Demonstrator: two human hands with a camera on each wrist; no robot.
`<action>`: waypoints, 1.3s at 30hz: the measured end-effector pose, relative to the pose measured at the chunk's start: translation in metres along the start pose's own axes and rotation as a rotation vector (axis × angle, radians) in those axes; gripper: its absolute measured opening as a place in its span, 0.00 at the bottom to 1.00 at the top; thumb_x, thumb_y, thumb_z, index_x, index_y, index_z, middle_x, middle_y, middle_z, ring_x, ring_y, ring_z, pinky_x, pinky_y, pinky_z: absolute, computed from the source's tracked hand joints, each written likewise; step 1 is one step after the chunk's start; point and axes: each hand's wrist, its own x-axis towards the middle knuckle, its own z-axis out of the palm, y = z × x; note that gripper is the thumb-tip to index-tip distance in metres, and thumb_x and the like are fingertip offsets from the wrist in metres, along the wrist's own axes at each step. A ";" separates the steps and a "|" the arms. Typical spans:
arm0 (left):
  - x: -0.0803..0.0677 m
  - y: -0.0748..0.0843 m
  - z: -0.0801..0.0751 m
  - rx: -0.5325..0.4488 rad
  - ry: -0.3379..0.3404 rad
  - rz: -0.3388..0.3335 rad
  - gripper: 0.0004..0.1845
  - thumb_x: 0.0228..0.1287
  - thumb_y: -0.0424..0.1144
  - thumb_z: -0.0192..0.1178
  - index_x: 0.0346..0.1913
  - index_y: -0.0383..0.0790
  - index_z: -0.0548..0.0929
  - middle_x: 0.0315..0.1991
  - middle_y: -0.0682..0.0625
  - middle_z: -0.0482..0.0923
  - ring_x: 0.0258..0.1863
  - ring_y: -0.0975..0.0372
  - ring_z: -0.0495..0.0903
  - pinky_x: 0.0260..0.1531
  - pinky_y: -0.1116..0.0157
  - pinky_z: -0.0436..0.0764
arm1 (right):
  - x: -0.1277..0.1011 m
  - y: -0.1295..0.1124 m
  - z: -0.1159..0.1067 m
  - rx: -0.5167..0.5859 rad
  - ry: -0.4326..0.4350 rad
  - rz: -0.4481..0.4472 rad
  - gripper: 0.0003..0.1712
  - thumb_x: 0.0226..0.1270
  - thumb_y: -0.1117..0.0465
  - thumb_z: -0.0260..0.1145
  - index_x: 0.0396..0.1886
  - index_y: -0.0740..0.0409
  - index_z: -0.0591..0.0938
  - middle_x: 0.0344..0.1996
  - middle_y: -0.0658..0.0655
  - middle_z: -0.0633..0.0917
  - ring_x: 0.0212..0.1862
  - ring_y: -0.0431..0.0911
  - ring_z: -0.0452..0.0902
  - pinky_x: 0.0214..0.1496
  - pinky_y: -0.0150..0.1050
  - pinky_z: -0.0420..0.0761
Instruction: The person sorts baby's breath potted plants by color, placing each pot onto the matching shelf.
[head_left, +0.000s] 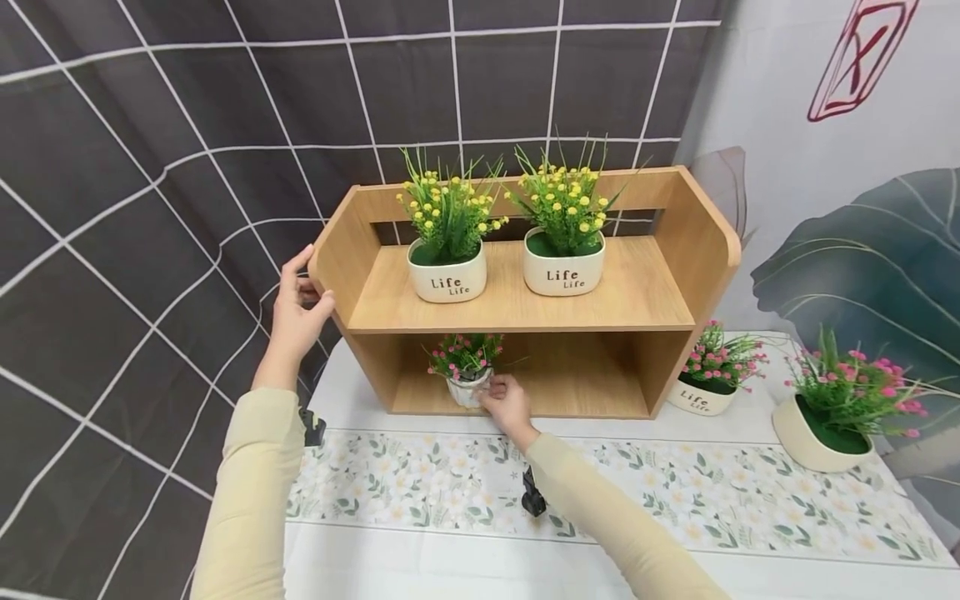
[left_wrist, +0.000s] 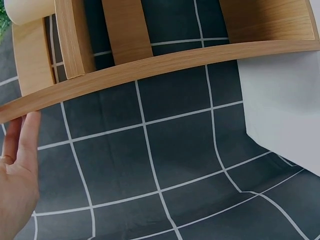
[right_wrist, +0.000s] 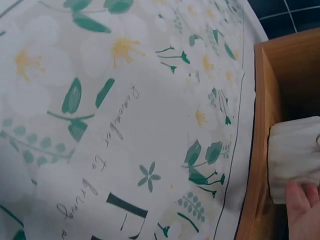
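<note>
A wooden two-level shelf (head_left: 645, 292) stands on a table with a flowered cloth (head_left: 675, 492). My left hand (head_left: 294, 312) rests with fairly straight fingers against the shelf's left side panel; in the left wrist view the left hand (left_wrist: 20, 180) lies just under the panel's edge (left_wrist: 165, 62). My right hand (head_left: 508, 404) reaches into the lower compartment and holds a small white pot of pink flowers (head_left: 467, 390) standing at its front left. In the right wrist view my fingertips (right_wrist: 305, 210) grip the pot (right_wrist: 295, 160) just inside the shelf's side wall.
Two white "Life" pots with yellow flowers (head_left: 447, 279) (head_left: 564, 271) stand on the upper shelf. Right of the shelf stand two more pink-flower pots (head_left: 701, 396) (head_left: 813, 433). A dark grid-patterned curtain (head_left: 112, 208) hangs behind and to the left.
</note>
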 end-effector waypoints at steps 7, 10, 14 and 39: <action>0.001 0.003 -0.003 -0.014 0.015 -0.004 0.37 0.58 0.26 0.52 0.71 0.51 0.60 0.45 0.37 0.74 0.38 0.66 0.71 0.41 0.72 0.70 | 0.035 0.058 0.018 0.149 -0.215 -0.190 0.37 0.48 0.59 0.73 0.56 0.69 0.69 0.45 0.66 0.76 0.48 0.55 0.77 0.51 0.41 0.80; 0.002 0.004 -0.004 -0.013 0.017 -0.006 0.37 0.58 0.26 0.52 0.71 0.52 0.60 0.45 0.37 0.74 0.38 0.67 0.71 0.41 0.72 0.70 | 0.032 0.044 0.018 0.125 -0.266 -0.171 0.42 0.47 0.61 0.75 0.60 0.70 0.66 0.51 0.68 0.73 0.54 0.57 0.73 0.57 0.46 0.77; 0.003 0.005 -0.004 -0.018 0.020 -0.004 0.37 0.58 0.26 0.51 0.71 0.52 0.60 0.45 0.36 0.73 0.39 0.66 0.71 0.42 0.72 0.70 | 0.026 0.021 0.015 0.153 -0.305 -0.198 0.41 0.50 0.60 0.74 0.61 0.69 0.65 0.53 0.68 0.72 0.56 0.57 0.73 0.58 0.43 0.77; 0.001 -0.001 0.001 -0.015 0.004 -0.009 0.37 0.57 0.25 0.52 0.70 0.50 0.61 0.45 0.35 0.74 0.37 0.68 0.70 0.42 0.69 0.72 | 0.005 -0.042 0.006 0.014 -0.426 -0.051 0.44 0.57 0.68 0.65 0.67 0.78 0.52 0.65 0.80 0.59 0.66 0.72 0.57 0.68 0.60 0.59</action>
